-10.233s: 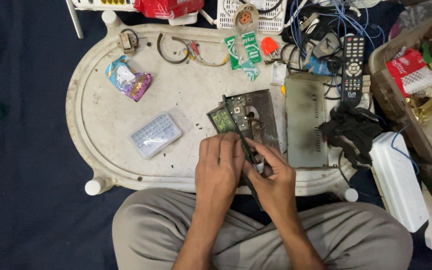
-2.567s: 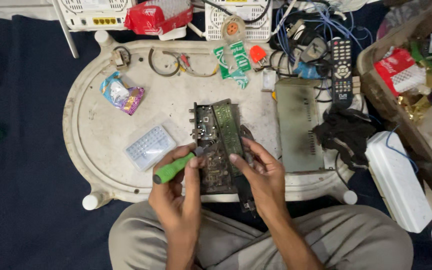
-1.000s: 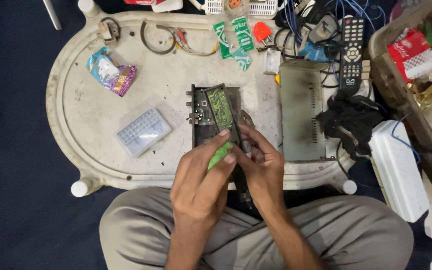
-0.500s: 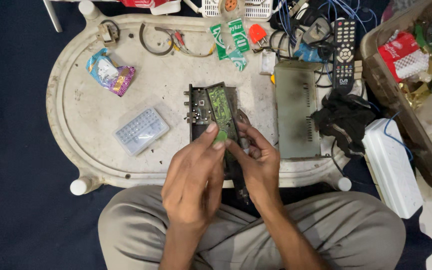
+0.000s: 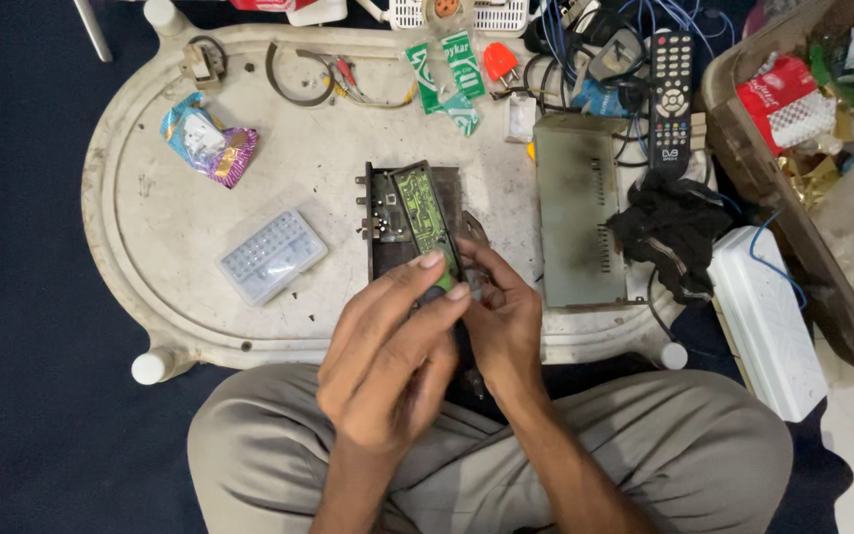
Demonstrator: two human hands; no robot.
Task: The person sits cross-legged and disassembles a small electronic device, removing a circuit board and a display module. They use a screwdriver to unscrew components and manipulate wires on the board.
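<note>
A green circuit board, long and narrow, stands tilted on edge inside a dark, opened metal chassis lying flat near the middle of the pale oval surface. A green-handled tool, mostly hidden, shows only a sliver at the board's near end, above the chassis.

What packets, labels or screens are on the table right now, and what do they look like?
Snack packet: table's upper left, crumpled, blue, purple and gold.
Green sachets: top centre, narrow strips, green and white.
Red packet: in the basket, far right, red and white.
No screens.
</note>
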